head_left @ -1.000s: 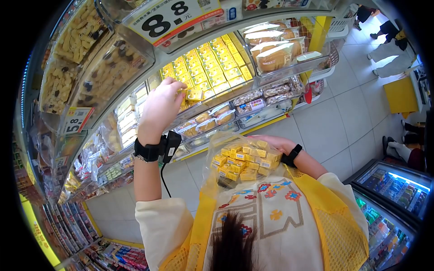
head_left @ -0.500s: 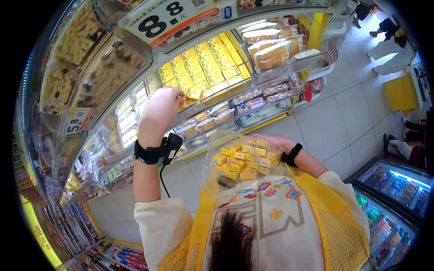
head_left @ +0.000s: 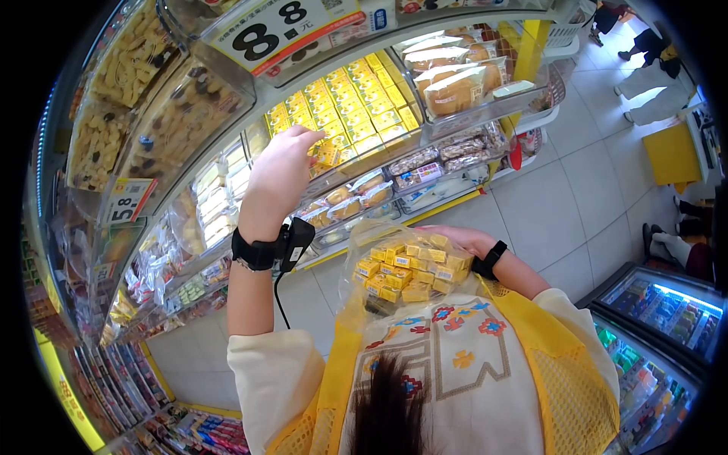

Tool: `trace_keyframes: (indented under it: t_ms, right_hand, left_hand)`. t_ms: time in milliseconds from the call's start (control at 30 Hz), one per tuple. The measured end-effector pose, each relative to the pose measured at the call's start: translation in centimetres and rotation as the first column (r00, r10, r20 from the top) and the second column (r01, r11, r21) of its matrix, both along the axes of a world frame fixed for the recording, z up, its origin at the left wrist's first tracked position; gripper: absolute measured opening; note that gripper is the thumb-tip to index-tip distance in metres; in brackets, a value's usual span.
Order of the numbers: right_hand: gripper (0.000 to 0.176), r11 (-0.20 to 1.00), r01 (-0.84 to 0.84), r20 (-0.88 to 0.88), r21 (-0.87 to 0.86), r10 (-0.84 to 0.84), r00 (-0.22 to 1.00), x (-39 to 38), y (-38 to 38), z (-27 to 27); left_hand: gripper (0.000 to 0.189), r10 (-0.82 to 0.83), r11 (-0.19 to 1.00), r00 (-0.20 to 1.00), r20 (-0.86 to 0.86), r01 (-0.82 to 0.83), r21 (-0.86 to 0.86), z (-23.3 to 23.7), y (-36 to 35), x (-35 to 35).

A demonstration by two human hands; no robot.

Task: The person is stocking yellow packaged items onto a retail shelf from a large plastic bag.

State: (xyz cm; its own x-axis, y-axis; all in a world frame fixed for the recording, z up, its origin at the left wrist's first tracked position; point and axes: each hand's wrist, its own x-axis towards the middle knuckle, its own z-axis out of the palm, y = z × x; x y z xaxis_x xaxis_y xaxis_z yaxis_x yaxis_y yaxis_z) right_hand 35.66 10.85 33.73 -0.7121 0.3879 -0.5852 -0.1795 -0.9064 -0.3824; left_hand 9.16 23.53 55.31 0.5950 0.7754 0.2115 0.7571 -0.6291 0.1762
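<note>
Rows of small yellow boxes (head_left: 345, 102) fill a clear bin on the lit shelf. Over the bin's front left part is my left hand (head_left: 284, 163), its fingers bent and close to the boxes; whether a box is between the fingertips is hidden. A clear plastic bag (head_left: 353, 265) full of loose yellow boxes (head_left: 402, 262) rests against my chest. My right hand (head_left: 459, 236) is at the bag's far right side, wrapped against the plastic, with its fingers partly hidden by the bag.
Packaged bread (head_left: 455, 95) lies right of the bin, with packed cakes (head_left: 356, 201) below it. A price sign (head_left: 280, 30) hangs above. Glass-topped freezers (head_left: 660, 311) are at the right. Other people (head_left: 656, 95) stand at the upper right, near a yellow box-shaped stand (head_left: 671, 158).
My left hand has moved slightly right and up over the yellow boxes in the bin. My right hand and the bag have stayed in place.
</note>
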Motion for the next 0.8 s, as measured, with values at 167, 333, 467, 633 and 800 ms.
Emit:
trace_keyframes:
  t_ms: [167,333,467,633,800]
  right_hand:
    - [0.042,0.999,-0.029,0.070,0.021,0.027,0.997,-0.1,-0.1,0.2]
    - [0.043,1.000,-0.022,0.002,0.007,0.022,1.000,-0.2,-0.3,-0.2]
    - [0.044,0.999,-0.026,0.007,0.020,0.026,1.000,-0.4,-0.3,0.6]
    - [0.044,0.999,-0.030,0.011,0.032,0.029,1.000,-0.6,-0.5,0.8]
    - [0.044,0.999,-0.029,0.038,0.038,0.028,0.999,-0.7,-0.7,1.1]
  left_hand:
    - [0.025,0.073,0.983,0.997,-0.013,-0.074,-0.169,0.4,0.2,0.3]
    - [0.016,0.104,0.974,0.992,-0.067,-0.115,-0.196,0.0,0.0,0.1]
    - [0.021,0.152,0.973,0.987,-0.045,-0.157,-0.166,0.3,-0.7,0.7]
    - [0.028,0.006,0.985,0.992,0.123,0.016,-0.173,-0.2,-1.3,1.1]
    - [0.032,0.136,0.935,0.990,-0.043,-0.143,-0.323,0.8,-2.1,0.6]
